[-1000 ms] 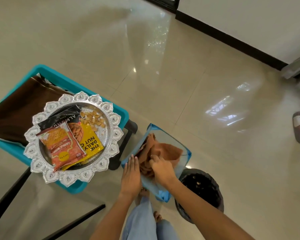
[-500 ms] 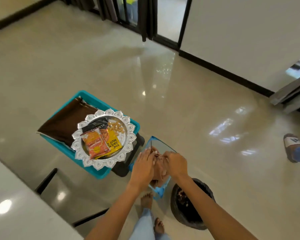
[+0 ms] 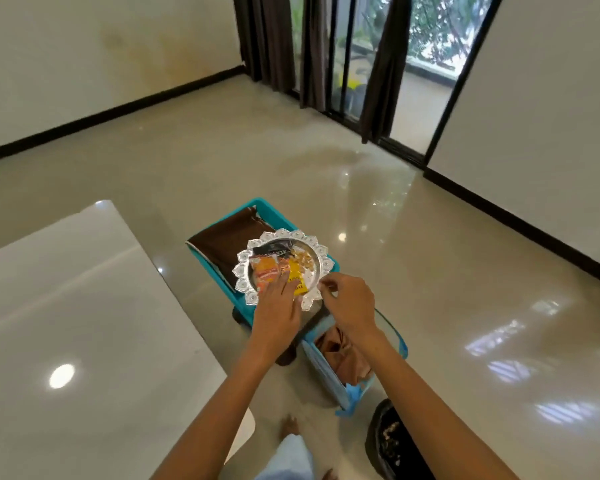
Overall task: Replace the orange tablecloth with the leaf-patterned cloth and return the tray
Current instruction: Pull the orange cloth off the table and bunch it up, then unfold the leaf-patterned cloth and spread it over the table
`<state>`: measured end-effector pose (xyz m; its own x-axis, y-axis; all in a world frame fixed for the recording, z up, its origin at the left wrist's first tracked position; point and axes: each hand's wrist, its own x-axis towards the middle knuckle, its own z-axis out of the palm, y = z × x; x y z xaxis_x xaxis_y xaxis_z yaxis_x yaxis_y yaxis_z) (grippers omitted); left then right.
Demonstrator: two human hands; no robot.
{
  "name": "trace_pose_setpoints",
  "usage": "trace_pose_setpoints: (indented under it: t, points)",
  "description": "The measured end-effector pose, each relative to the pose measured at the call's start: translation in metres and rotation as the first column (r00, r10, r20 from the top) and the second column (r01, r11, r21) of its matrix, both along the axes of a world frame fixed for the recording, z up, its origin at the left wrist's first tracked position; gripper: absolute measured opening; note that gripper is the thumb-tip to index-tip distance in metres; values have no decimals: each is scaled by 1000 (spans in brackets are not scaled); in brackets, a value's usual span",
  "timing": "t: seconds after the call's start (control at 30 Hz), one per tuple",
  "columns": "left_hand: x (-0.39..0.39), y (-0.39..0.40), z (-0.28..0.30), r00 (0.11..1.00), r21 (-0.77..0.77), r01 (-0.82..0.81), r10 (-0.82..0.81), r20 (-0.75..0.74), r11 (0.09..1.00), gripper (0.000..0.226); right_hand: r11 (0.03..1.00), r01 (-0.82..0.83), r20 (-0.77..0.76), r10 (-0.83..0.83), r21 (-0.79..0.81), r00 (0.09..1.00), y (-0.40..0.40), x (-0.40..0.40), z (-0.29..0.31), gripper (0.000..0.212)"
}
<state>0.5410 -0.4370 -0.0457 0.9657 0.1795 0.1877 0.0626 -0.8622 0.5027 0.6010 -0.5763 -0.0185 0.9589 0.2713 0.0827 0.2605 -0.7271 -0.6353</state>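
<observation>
Both Hands at the Tray's Near Rim

Right now the left hand (image 3: 276,315) lies flat over the near side of the silver tray (image 3: 314,245), fingers straight, their tips over the snack packets (image 3: 278,273); it curls round nothing that shows. The right hand (image 3: 350,301) is at the tray's near right edge with fingers bent toward the scalloped rim; whether they actually pinch the rim cannot be told from this angle.

The tray sits on top of a teal basket (image 3: 253,204), covering its near half. A folded brown cloth (image 3: 224,242) lies in the basket and runs under the tray's far left side. On the tray are an orange packet, a yellow packet, a dark packet and loose nuts.

Just beside the basket, nearer the person and under the right forearm, stands a clear blue-edged bin (image 3: 326,374) with the crumpled orange tablecloth (image 3: 340,351) inside it. A dark round bin (image 3: 390,441) stands on the floor to the right of that, near the person's bare feet.

To the left a glossy white table (image 3: 84,306) has a bare top. Beyond, a shiny tiled floor reaches dark curtains (image 3: 274,43) and a sliding glass door.
</observation>
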Motion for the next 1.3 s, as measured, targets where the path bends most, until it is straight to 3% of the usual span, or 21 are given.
trace_pose_setpoints:
  t: [0.2,0.43,0.63,0.97,1.13,1.3]
  points:
    - [-19,54,14,976,-55,-218,218,-3,974,44,989,-145,43,143,33,989,74,1,14,17]
    - [-17,132,24,949,-81,-313,307,-78,946,60,963,-268,113,268,-12,957,170,15,12,15]
    - [12,187,16,940,-68,-333,325,-106,941,38,963,-269,33,270,-33,962,229,51,-8,12]
    - [102,261,-32,903,-37,-384,368,-222,922,39,944,-278,-33,277,-179,960,303,163,-82,14]
    - [137,285,-75,852,7,-408,384,-355,913,41,883,-375,-121,356,-281,927,340,210,-142,14]
    - [157,295,-109,810,31,-416,386,-441,909,44,827,-482,-104,473,-291,875,370,240,-190,14]
